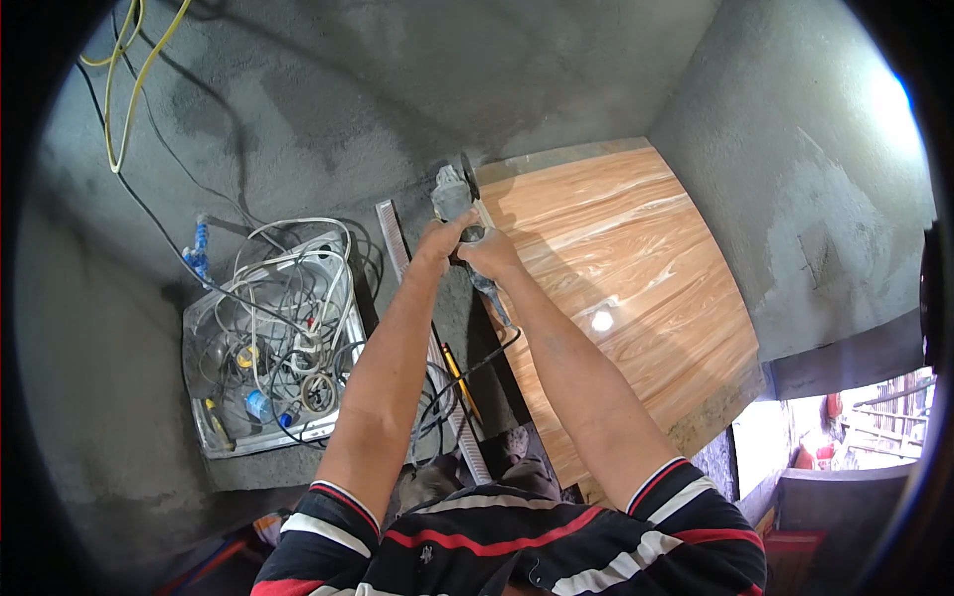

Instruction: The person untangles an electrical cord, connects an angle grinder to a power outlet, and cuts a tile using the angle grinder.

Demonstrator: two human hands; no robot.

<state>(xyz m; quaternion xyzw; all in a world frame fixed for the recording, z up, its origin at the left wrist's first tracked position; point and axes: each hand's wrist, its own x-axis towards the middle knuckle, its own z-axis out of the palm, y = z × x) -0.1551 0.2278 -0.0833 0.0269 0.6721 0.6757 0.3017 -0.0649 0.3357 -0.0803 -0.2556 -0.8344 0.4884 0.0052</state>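
Both my hands are closed around a dusty grey angle grinder [452, 196]. My left hand [438, 238] grips it near the head, and my right hand [490, 254] wraps the body just behind. The grinder's thin disc [469, 177] stands on edge at the upper left edge of a glossy wood-patterned tile slab [616, 258]; whether it touches the slab I cannot tell. A black power cord [502, 345] trails from the tool's rear toward my body.
A white sink basin [338, 397] full of tangled cables stands left. Beside the slab lie a long metal bar [395, 230] and a yellow-orange stick [461, 383]. A blue pipe fitting [199, 254] sticks from the wall; yellow cable [142, 84] hangs upper left. Grey walls [556, 70] enclose the corner.
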